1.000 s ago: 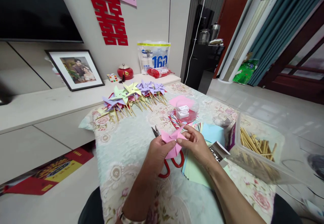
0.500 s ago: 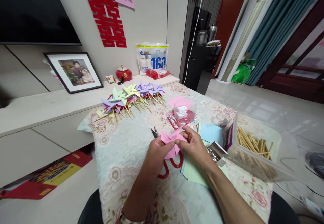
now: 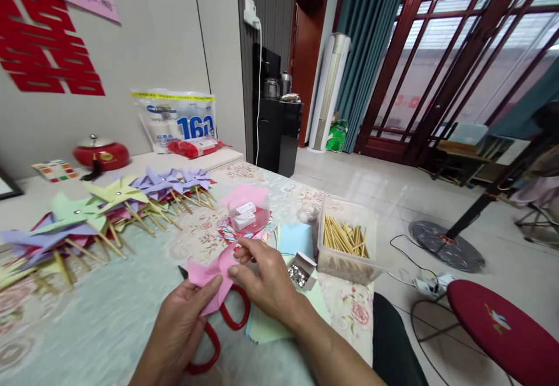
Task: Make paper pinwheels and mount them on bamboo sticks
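Between both hands is a pink paper pinwheel (image 3: 217,277) with some blades bent inward. My left hand (image 3: 186,310) pinches its left side, thumb on top. My right hand (image 3: 264,275) is closed on its right side, fingertips near the middle; whether a pin is there I cannot make out. Below the paper lie red-handled scissors (image 3: 215,348), their blades mostly hidden. Right of my right hand, a small open box (image 3: 301,271) holds many silvery metal pins. Pale green and blue paper sheets (image 3: 294,238) lie partly under my right hand and the box.
Finished pinwheels on sticks (image 3: 117,194) lie at the table's left. A clear tub (image 3: 250,208) with small white boxes stands beyond my hands. The plastic bin (image 3: 349,269) of wooden sticks sits at the right edge. A red stool (image 3: 502,328) stands on the floor.
The view has swung to the right and closer to the table, bringing the stool and glass doors into sight. Both hands still hold the pink paper, over the scissors.
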### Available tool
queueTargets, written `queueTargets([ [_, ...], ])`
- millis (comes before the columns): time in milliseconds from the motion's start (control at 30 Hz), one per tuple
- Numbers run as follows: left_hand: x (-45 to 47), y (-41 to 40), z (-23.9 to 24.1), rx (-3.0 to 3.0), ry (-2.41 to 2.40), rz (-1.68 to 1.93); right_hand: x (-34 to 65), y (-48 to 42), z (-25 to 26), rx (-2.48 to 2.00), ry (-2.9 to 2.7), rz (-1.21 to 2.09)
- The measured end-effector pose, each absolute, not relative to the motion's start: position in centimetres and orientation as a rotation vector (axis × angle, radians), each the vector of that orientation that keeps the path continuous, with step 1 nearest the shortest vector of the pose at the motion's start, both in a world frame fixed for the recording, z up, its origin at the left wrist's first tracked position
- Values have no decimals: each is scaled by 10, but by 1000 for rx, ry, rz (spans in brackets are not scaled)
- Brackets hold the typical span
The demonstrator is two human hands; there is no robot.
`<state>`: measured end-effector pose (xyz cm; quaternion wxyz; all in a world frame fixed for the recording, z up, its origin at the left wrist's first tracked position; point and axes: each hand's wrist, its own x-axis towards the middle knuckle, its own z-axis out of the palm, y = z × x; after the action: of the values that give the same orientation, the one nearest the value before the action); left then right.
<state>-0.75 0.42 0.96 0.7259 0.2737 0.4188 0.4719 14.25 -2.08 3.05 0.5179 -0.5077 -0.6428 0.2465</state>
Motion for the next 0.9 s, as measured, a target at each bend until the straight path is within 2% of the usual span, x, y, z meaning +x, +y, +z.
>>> queueTargets([
  [233, -6, 1, 10, 578, 1001, 1088, 189, -64, 98, -1237, -1780, 202],
  [333, -6, 0, 10, 585, 1017, 1085, 244, -57, 119, -1562, -1812, 29],
  [400, -6, 0, 10, 602, 1007, 1076, 284, -46, 125, -2044, -1856, -7],
  [633, -8, 1, 6, 666, 961, 1064, 364, -20, 89, -2686, -1768, 183],
  [900, -9, -1, 6, 655, 955, 1053, 369, -8, 58, -2890, -1659, 426],
])
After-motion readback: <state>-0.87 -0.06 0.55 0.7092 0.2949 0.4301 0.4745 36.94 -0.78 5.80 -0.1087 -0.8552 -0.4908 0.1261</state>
